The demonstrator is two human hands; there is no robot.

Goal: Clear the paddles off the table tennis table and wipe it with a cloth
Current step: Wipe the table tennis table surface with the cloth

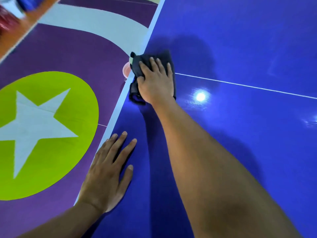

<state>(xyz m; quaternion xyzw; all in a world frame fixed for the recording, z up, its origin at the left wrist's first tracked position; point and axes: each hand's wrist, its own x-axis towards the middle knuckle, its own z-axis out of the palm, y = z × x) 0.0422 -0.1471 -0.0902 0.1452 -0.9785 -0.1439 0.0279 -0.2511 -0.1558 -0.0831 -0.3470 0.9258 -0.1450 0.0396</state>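
Table tennis table (240, 40), glossy blue, filled the right of the view. The right hand (155, 81) lay palm down on a dark folded cloth (164, 56), fingers straight and spread, pressing it down at the table's left edge beside the thin white centre line (245, 85). The left hand (108, 170) rested flat on the tabletop nearer the camera, fingers extended, holding nothing. Beyond the edge, a purple floor (60, 48) showed a green circle (68, 152) with a white star (32, 127).

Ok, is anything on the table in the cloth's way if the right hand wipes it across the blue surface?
Nothing visible lies across the table. The right hand presses the cloth at the table's edge. Only the left hand, flat by that edge nearer the person, would block a stroke back.
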